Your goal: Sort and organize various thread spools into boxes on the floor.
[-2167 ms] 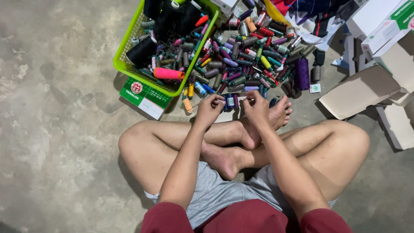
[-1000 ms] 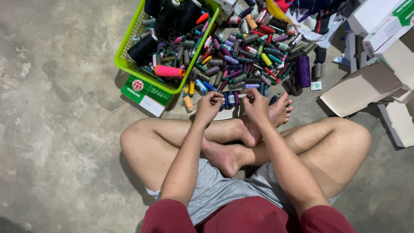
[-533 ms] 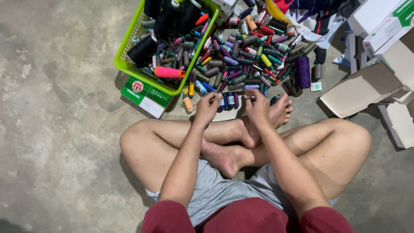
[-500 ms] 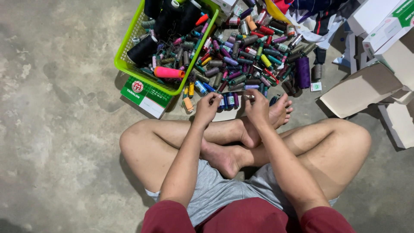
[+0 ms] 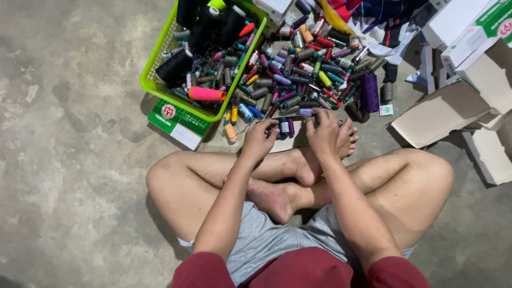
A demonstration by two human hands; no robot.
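Concrete floor (image 5: 69, 160): both hands' fingers curl over small thread spools (image 5: 284, 127), grip hidden; basket (image 5: 154, 85) cropped.

Both hands (image 5: 290, 137) forward, fingers curled, over crossed legs.

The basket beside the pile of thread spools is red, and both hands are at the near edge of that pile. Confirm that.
Not quite. The head view shows the basket is bright lime green, not red. The rest holds: it sits beside the pile of thread spools, and the left hand and right hand are both at the pile's near edge, by a few small spools.
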